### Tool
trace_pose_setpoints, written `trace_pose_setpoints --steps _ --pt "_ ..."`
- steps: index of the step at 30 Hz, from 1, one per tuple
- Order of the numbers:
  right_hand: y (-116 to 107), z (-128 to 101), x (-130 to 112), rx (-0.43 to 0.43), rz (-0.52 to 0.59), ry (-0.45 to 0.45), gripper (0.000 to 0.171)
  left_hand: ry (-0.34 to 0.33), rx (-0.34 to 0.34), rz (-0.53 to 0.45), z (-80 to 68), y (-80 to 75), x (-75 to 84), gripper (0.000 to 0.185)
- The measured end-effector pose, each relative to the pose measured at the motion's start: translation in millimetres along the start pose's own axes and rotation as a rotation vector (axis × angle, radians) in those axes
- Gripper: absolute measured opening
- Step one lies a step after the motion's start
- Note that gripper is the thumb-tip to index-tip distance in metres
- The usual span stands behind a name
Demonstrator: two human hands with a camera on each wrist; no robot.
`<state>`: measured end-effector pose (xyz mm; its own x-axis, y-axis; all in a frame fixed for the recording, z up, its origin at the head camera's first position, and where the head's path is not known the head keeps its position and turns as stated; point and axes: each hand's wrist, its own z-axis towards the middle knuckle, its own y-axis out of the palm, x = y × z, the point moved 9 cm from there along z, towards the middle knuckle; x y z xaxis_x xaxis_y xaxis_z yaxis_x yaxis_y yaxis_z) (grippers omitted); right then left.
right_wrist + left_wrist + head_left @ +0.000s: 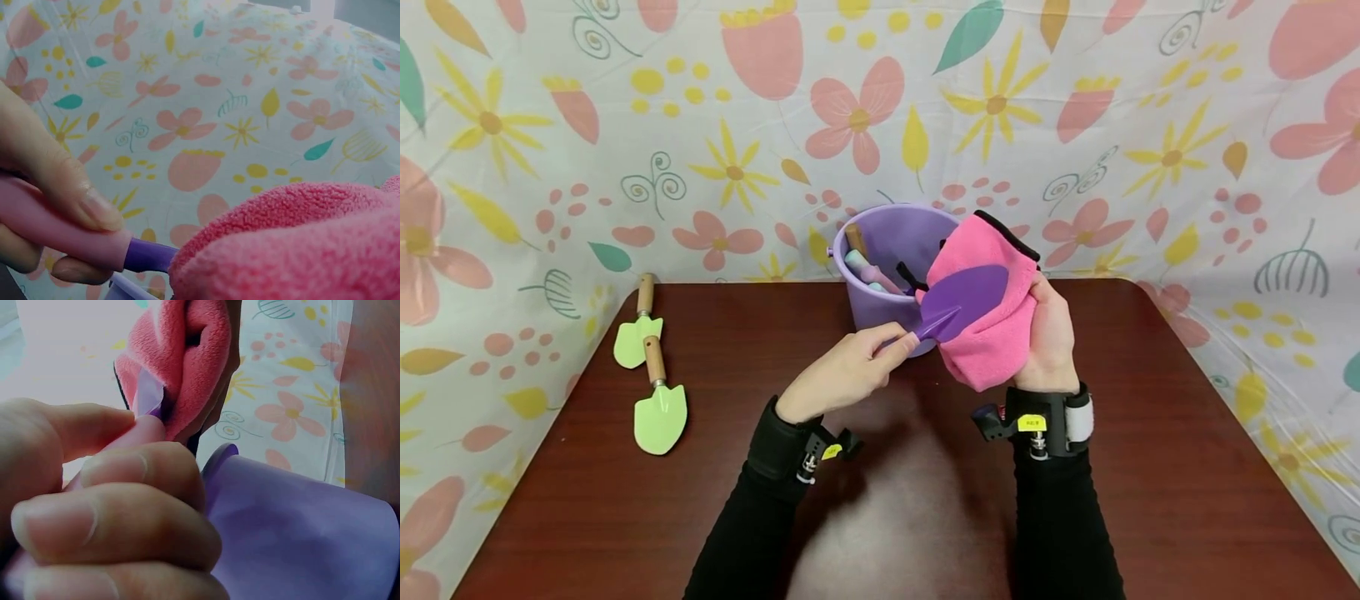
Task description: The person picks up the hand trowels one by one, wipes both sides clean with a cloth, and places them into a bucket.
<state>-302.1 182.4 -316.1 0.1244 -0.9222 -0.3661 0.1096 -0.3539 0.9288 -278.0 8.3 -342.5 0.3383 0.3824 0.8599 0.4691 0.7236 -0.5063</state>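
My left hand (pixel 842 372) grips the pink handle of a small trowel (pixel 976 298) with a purple blade, its blade pointing up and right. Fluffy pink cloth (pixel 988 360) with a black edge lies against the blade, held from the right side by my right hand (pixel 1051 343). In the right wrist view the cloth (pixel 300 250) wraps over the blade, hiding it beyond the purple neck. Left fingers curl round the handle in the left wrist view, with the purple bucket (pixel 306 531) just beside them. Part of my right hand is hidden behind the cloth.
The purple bucket (pixel 874 310) stands at the back of the brown table (pixel 1165 467), holding several tools with wooden, pastel and black parts. Two light-green trowels with wooden handles, a nearer one (pixel 660 421) and a farther one (pixel 629 343), lie at left. Flowered cloth (pixel 700 117) surrounds the table.
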Motion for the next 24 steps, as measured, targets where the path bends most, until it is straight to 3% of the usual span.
trace_pose_setpoints --steps 12,17,24 --pt "5.7 -5.1 -17.3 -0.063 -0.056 -0.174 0.036 -0.03 -0.079 0.022 -2.7 -1.1 -1.2 0.032" --pt "3.9 -7.3 -31.9 -0.078 0.048 -0.25 0.026 -0.032 -0.099 0.076 -5.1 -1.3 -1.2 0.03" --pt "-2.6 -7.7 -43.8 -0.048 0.165 -0.278 0.019 -0.039 -0.11 0.093 -8.3 -3.6 -5.2 0.031"
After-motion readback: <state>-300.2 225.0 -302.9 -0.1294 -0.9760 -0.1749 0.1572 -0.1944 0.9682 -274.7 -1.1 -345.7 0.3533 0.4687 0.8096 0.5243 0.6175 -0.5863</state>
